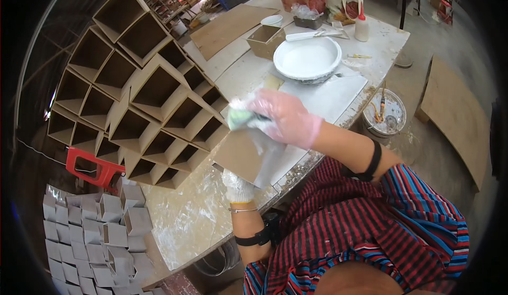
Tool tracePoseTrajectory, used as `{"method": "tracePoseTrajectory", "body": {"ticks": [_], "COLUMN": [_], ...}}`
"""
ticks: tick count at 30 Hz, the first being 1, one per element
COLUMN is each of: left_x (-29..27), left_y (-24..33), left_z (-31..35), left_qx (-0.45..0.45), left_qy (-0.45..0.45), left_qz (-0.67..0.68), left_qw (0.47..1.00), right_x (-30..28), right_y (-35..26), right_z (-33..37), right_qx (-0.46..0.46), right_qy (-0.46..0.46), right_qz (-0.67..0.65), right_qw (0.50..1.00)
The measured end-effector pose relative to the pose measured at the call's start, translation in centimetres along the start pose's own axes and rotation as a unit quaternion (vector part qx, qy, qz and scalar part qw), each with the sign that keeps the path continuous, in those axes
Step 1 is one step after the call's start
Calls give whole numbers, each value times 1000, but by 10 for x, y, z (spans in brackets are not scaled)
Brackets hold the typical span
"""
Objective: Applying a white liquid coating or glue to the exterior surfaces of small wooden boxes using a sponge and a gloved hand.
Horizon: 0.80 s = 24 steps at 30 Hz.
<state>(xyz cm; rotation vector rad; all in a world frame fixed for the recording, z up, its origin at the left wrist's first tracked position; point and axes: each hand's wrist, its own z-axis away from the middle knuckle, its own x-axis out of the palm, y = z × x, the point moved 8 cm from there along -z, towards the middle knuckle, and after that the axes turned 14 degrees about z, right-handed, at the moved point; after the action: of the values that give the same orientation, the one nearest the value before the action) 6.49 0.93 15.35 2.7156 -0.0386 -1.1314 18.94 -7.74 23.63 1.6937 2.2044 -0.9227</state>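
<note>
A brown open-ended box point(239, 151) is tilted over the table's front edge, with a wet grey-white coat on its right part. My left hand point(237, 185), in a white knit glove, holds it from the near side; the fingers are mostly hidden by the box. In a thin pinkish glove, my right hand point(288, 119) grips a pale green sponge point(239, 116) against the box's far edge. The sponge is slightly blurred. Beyond my right hand stands a wide white basin point(307, 58) of white liquid, a flat white-smeared tool point(307, 35) across its far rim.
Stacked brown boxes point(159, 91) crowd the table's left side. Grey-coated boxes point(95, 237) stand lower left, near a red plastic stool point(92, 168). A small brown box point(266, 40) and a red-tipped bottle point(362, 28) are farther back. A bucket point(389, 116) stands right of the table.
</note>
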Motion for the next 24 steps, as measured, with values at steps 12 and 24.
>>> {"method": "tracePoseTrajectory", "body": {"ticks": [12,24], "left_x": [9,25], "left_y": [-13,-72], "left_z": [-4,41], "left_qx": [-80,-263], "left_qy": [-33,112], "left_qz": [-1,439], "left_qw": [996,852], "right_x": [2,26], "right_y": [-33,-75], "right_z": [-1,11], "right_qx": [-99,-144], "right_qy": [87,0], "right_qz": [43,-70], "right_qw": [990,987]}}
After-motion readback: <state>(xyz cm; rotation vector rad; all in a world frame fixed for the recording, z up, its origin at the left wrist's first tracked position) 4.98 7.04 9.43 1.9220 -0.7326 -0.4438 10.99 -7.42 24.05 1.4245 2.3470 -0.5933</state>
